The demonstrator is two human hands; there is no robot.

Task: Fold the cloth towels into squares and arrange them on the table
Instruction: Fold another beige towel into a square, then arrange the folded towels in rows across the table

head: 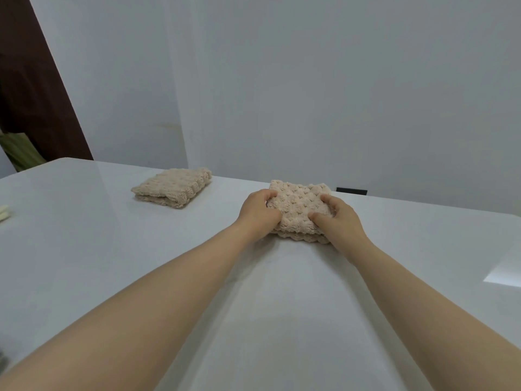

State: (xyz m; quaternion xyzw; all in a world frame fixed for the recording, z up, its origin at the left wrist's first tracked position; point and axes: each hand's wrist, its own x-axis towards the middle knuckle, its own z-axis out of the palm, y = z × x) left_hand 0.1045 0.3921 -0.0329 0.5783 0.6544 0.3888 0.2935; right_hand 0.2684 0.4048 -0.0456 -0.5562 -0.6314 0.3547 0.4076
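A folded beige towel [298, 203] is seen at mid-frame, flat on the white table [112, 249]. It is gripped from both sides: the left hand [258, 214] is curled over its left edge and the right hand [337, 218] over its right, with the towel's middle left bare between them. A second towel [172, 187], folded, is set well apart at upper left. A black object [351, 191] is glimpsed just right of the towel, and a cream object [4, 213] at the left border.

Small black block [351, 191], 1 o'clock | cream strips [4, 212], 10 o'clock | dark brown panel [33, 88], 11 o'clock | green striped fabric [24, 152], 10 o'clock
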